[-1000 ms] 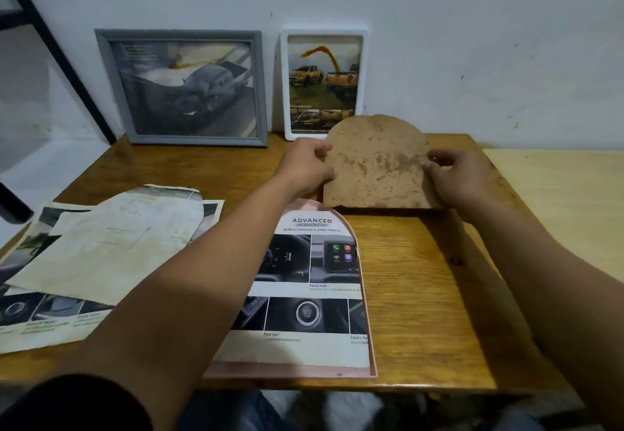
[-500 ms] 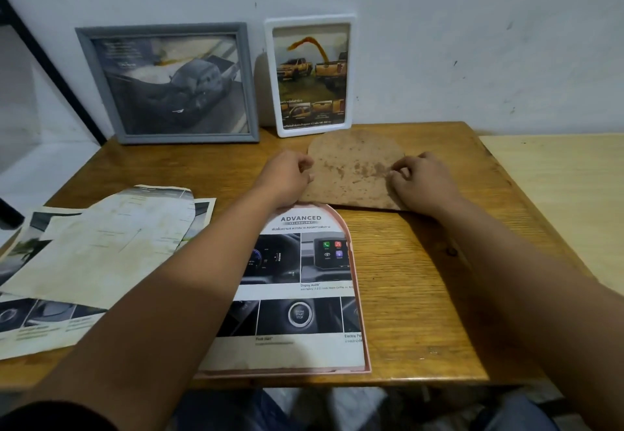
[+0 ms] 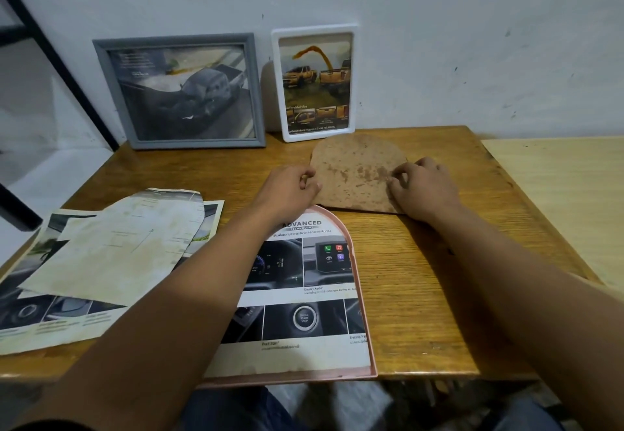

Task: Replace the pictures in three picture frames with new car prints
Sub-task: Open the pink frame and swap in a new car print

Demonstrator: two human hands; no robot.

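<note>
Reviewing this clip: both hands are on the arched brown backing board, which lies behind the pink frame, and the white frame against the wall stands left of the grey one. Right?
Not quite. The head view shows the white frame standing right of the grey frame, not left. The rest holds: the left hand and right hand are on the arched brown backing board, behind the pink frame.

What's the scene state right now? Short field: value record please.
setting: wooden table against a white wall
backing board: arched brown board lying flat, far side of table
left hand: fingers curled at the board's left edge
right hand: fingers curled at the board's right edge
arched frame: pink frame lying flat at near edge, car-interior print in it
standing frames: grey frame and white frame leaning on wall, both with truck pictures
loose papers: pile at table's left
</note>
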